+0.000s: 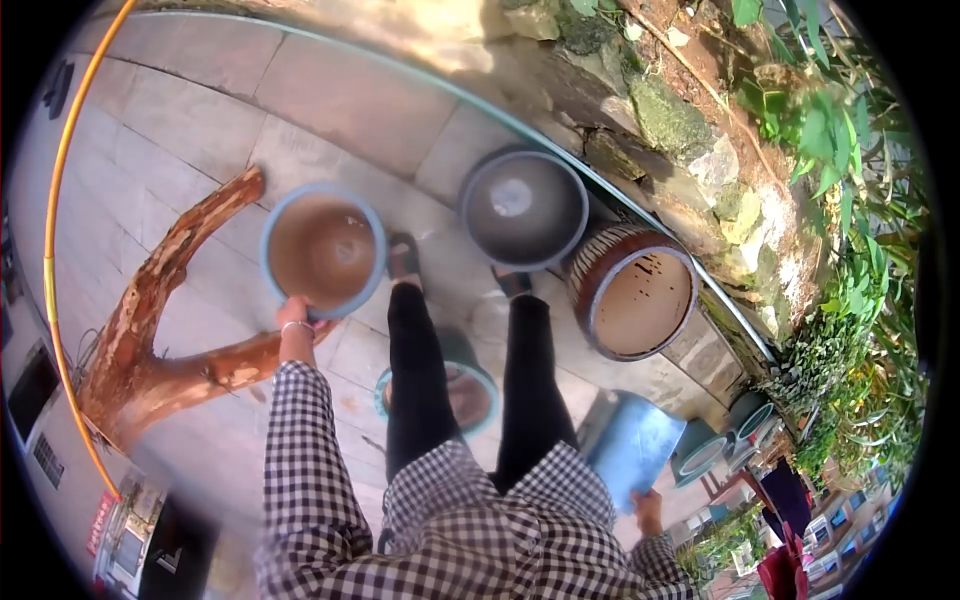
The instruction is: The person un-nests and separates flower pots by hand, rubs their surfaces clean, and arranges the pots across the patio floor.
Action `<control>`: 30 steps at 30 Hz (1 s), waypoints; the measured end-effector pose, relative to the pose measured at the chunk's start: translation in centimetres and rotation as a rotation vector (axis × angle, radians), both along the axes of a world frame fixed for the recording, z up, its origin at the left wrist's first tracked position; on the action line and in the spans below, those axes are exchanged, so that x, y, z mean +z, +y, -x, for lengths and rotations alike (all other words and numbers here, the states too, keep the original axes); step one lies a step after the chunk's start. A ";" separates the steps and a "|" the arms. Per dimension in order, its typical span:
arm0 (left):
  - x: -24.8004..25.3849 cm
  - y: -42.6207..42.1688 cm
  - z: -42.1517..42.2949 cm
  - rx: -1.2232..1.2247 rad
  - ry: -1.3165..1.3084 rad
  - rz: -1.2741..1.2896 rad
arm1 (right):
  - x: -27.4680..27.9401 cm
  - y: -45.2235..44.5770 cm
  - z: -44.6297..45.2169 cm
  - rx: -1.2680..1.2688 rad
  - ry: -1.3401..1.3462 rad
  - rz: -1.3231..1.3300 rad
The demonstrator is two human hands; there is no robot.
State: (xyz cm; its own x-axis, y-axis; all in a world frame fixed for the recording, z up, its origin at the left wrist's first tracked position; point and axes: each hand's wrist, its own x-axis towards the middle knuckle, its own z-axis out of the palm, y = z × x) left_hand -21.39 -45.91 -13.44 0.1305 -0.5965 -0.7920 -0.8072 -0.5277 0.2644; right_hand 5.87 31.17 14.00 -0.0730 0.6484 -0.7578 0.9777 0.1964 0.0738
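Observation:
My left hand point(295, 313) is closed on the near rim of a round flower pot point(335, 238) with a pale blue rim and a brown inside. The pot's mouth faces up towards me, beside the forked log. Low on the right, my right hand point(648, 510) grips the edge of a shiny blue pot point(633, 443), whose mouth I cannot see. In front of my feet a dark grey pot point(525, 205) stands on the paving. Touching or close by it is a brown patterned pot point(645, 300). Between my legs sits a green-rimmed pot point(480, 400), partly hidden.
A forked log point(150, 300) lies on the stone paving point(330, 85) at left. An orange hose point(50, 240) crosses the far left. A stone bank point(670, 110) with plants borders the right. Several green pots point(703, 458) stand at lower right.

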 end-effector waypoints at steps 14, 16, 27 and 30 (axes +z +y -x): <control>-8.1 -11.7 1.9 -0.337 0.023 0.126 | -1.8 -13.7 1.8 0.028 0.025 0.040; -8.4 -12.9 2.2 -0.345 0.057 0.112 | -3.1 -14.5 1.6 0.000 0.057 0.078; -12.8 -21.6 -1.4 -0.378 0.151 -0.077 | -7.7 -17.9 2.3 0.218 -0.155 0.111; -14.9 -25.2 -3.1 -0.402 0.089 -0.095 | -9.8 -19.1 3.8 0.168 -0.092 0.127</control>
State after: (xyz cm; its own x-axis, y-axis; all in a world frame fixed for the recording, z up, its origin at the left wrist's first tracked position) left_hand -18.31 -71.11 -28.30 -0.1688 -0.5102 -0.8433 -0.9299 -0.2012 0.3079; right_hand 2.04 12.10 4.21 -0.0991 0.5322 -0.8408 0.9207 0.3696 0.1254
